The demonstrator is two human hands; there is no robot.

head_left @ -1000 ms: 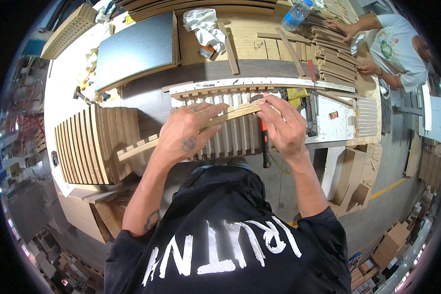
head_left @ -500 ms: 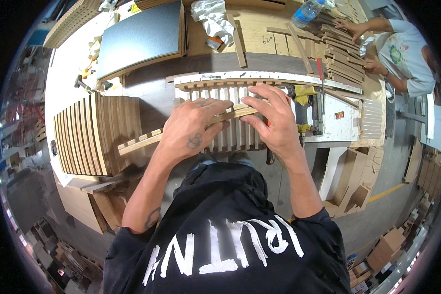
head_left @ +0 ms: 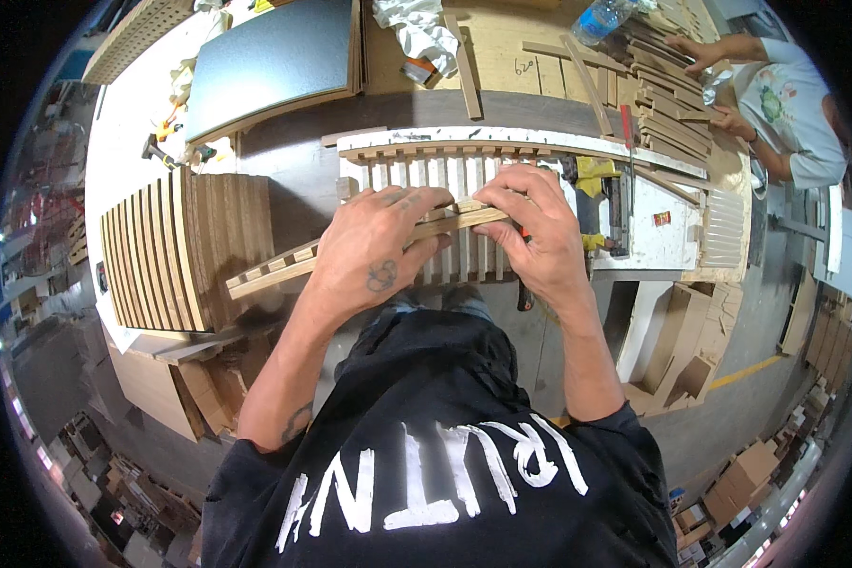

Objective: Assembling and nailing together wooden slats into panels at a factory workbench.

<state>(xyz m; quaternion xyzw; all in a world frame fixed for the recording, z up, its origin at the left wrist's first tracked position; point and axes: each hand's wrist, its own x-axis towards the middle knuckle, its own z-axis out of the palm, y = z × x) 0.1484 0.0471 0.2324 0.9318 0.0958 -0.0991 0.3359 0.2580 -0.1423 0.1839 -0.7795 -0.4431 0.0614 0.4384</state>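
Fingers (head_left: pixel 426 199) of left hand (head_left: pixel 369 237) and right hand (head_left: pixel 542 232) are grasping a strip (head_left: pixel 276 273), which is slanting over slats (head_left: pixel 458 177) on the desk (head_left: pixel 295 151).

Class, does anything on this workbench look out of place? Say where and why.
Yes: crumpled white wrapping lies on the far part of the workbench, between the panel stack and a loose wood strip, looking like litter beside their straight edges.
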